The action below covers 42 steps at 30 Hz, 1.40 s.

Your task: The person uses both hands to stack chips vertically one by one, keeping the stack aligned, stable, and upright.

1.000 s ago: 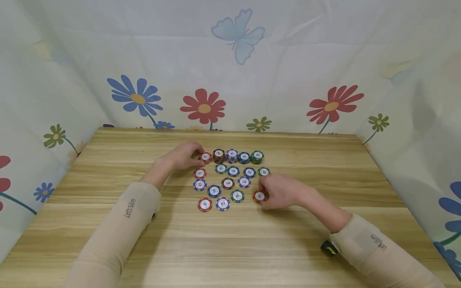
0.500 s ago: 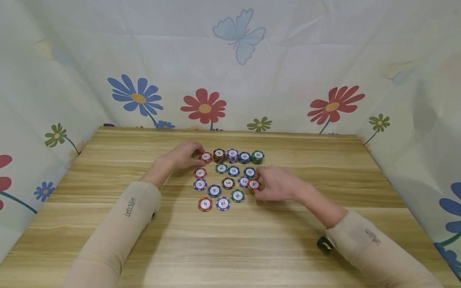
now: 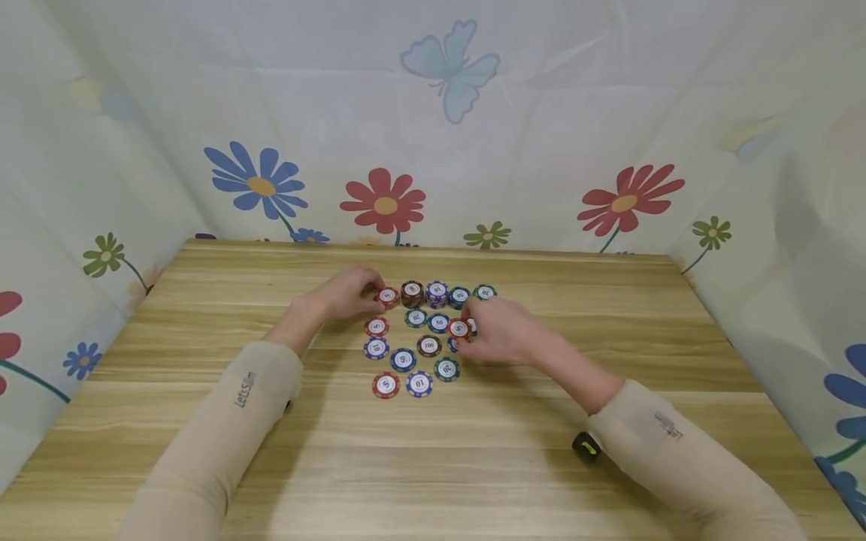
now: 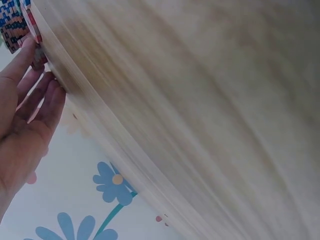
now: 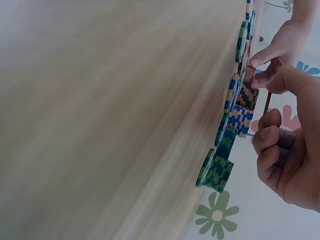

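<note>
head: even lt | soft shadows on tbl (image 3: 406,473) | wrist cams: tbl blurry, L dim

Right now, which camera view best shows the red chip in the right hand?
The head view: the red chip, pinched by the right hand, shows its printed face. The right wrist view gives only its thin edge. In the left wrist one, I cannot identify it.

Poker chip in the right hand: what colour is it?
The poker chip has a red rim and whitish centre, clearest in the head view.
</note>
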{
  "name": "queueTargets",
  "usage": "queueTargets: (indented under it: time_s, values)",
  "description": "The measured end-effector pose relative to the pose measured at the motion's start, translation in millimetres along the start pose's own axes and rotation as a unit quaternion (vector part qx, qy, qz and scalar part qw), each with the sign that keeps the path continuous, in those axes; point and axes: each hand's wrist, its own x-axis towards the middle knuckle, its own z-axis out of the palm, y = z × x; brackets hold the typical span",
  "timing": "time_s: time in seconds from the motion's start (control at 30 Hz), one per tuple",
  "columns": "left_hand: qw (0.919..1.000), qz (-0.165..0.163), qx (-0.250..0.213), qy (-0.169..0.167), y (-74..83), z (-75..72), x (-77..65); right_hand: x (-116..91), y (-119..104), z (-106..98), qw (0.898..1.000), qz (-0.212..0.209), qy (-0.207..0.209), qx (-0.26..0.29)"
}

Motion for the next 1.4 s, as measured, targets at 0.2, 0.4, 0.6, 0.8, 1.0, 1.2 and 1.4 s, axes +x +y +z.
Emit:
queueTargets:
  time_s: [0.2,0.4,0.6,0.8,1.0,1.2,1.4]
  values:
    - [0.9999,0.01,-0.002,0.002,0.6,1.1,-0.4,11.9,-6.1,0.1,0.999,-0.02,0.014,-0.027]
    - [1.0,0.003,0.006,0.003,-2.5,1.4,-1.0,27.0,-15.9,-1.5,0.999,-0.02,0.03,-0.022]
    - [0.9999,0.0,0.011,0.004,-4.8,3.2,0.6,43.7,-20.0,-5.3,0.999,-0.028,0.036,-0.021]
    - [1.0,0.001,0.009,0.004,-3.4,3.4,0.6,57.8,-25.5,-7.5,0.999,-0.013,0.034,-0.021]
    - [0.9999,0.005,0.008,0.003,-1.5,0.9,-1.0,71.2,-34.0,-5.2,0.999,-0.011,0.029,-0.025]
    - [0.9999,0.008,0.005,0.009,-1.7,-0.2,-1.9,85.1,-40.6,-1.2,0.999,-0.031,0.022,-0.027]
    - [0.9998,0.012,0.009,0.01,-0.3,-1.1,-1.9,96.3,-45.9,0.1,0.999,-0.037,0.01,-0.022]
